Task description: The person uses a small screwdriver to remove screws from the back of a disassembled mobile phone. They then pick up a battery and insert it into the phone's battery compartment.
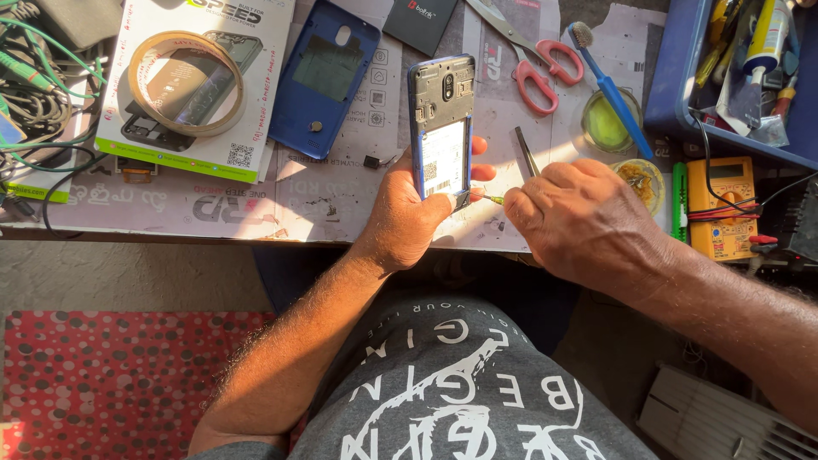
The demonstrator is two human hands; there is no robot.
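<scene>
- Head camera looks down on a person's left hand (pixel 407 217), closed around the lower half of an opened blue phone (pixel 442 119); the thumb lies across the phone's bottom edge and fingertips show past its right side.
- Phone stands back-side up with its rear cover off, a white-labelled battery showing in the middle, held just above the near edge of the workbench (pixel 256 200).
- Right hand (pixel 579 217) is curled nearly into a fist, pinching a thin screwdriver (pixel 492 198) whose tip meets the phone's lower right corner.
- Just left of the phone lies a blue back cover (pixel 326 77), inside face up.
- Farther left, a phone accessory box (pixel 192 128) carries a roll of tape (pixel 186 83).
- Behind the right hand lie red-handled scissors (pixel 532 64), a blue toothbrush (pixel 609 85) across a small green jar (pixel 607 123), and slim tweezers (pixel 527 152).
- At far right sits a yellow multimeter (pixel 720 209), just below a blue tray (pixel 682 77) of tools.
</scene>
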